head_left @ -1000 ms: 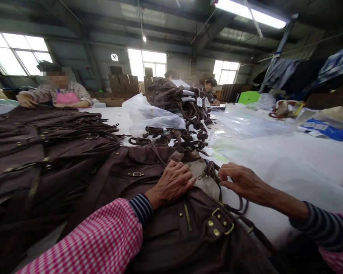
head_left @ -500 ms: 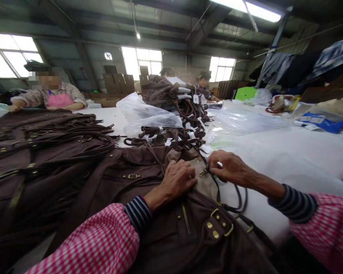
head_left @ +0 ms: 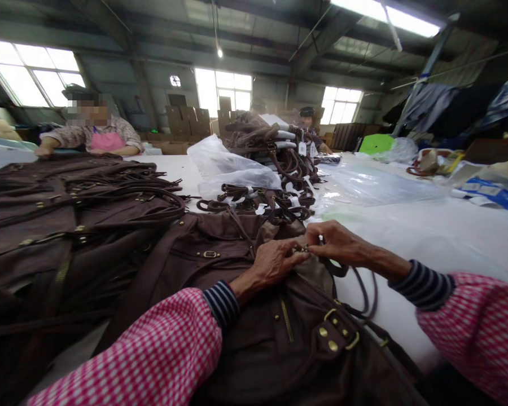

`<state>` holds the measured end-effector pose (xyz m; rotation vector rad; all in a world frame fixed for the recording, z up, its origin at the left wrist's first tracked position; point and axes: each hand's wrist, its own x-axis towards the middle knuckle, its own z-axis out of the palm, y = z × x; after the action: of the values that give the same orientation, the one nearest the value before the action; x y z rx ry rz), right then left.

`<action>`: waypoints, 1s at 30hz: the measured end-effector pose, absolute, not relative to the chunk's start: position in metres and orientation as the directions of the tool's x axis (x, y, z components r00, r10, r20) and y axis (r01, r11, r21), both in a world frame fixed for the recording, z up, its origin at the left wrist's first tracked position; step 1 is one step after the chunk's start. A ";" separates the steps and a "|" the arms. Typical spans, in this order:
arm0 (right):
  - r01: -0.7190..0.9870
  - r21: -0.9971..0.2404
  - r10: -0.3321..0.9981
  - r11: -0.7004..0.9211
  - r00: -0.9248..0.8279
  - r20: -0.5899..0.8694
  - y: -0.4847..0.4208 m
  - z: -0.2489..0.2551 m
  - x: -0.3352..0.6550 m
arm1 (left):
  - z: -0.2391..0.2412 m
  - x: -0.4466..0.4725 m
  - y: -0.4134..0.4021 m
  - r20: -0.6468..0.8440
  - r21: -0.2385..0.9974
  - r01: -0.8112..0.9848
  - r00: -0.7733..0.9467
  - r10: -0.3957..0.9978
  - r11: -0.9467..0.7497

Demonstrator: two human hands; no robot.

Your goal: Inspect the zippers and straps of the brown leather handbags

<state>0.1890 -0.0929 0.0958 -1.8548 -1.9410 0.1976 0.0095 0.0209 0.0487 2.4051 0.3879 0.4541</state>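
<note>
A dark brown bag [head_left: 254, 316] with brass buckles and a short zipper lies in front of me, its beige lining [head_left: 319, 276] showing at the opening. My left hand [head_left: 275, 262] rests over that opening, thumb and forefinger pinched on a small brass clip [head_left: 303, 248]. From the other side my right hand [head_left: 336, 242] meets it, fingertips closed at the same clip. Below the right hand a thin brown strap [head_left: 366, 293] loops down onto the white table. My fingers partly cover the clip.
More brown bags [head_left: 68, 225] are piled at left. Ahead are bundled straps [head_left: 254, 197], a tall stack of bags [head_left: 271, 141] and clear plastic sheeting [head_left: 376, 180]. A co-worker in a pink apron [head_left: 108, 141] is at far left. A blue packet [head_left: 491, 192] lies at right.
My left hand has turned toward the right hand, and its fingers now pinch the brass clip that hung free. Both hands' fingertips have come together. The view has shifted slightly left.
</note>
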 end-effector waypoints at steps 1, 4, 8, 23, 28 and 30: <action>0.903 -0.419 0.973 0.094 0.006 0.231 -0.092 0.094 0.185 | 0.049 0.009 0.022 0.223 0.656 0.151 0.897 0.381 -0.739; 0.863 -0.499 0.961 0.086 0.060 0.270 -0.096 0.091 0.178 | 0.048 0.009 0.026 0.205 0.697 0.144 0.898 0.389 -0.702; 0.728 -0.686 0.967 0.000 0.175 0.186 -0.112 0.096 0.180 | 0.049 0.010 0.034 0.178 0.725 0.126 0.916 0.360 -0.677; 0.669 -0.709 0.964 -0.223 0.262 -0.055 -0.158 0.095 0.167 | 0.058 0.012 0.016 0.105 0.491 0.283 0.920 0.378 -0.824; 0.721 -0.682 0.964 -0.119 0.249 0.094 -0.157 0.098 0.164 | 0.058 0.009 0.021 0.087 0.572 0.262 0.923 0.375 -0.777; 0.634 -0.769 0.943 -0.079 0.298 0.149 -0.155 0.104 0.163 | 0.056 0.009 0.024 0.081 0.608 0.249 0.925 0.371 -0.754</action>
<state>0.1631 -0.1548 0.1035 -1.7990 -1.4200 0.5082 0.0093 0.0244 0.0564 2.4609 0.4398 0.2603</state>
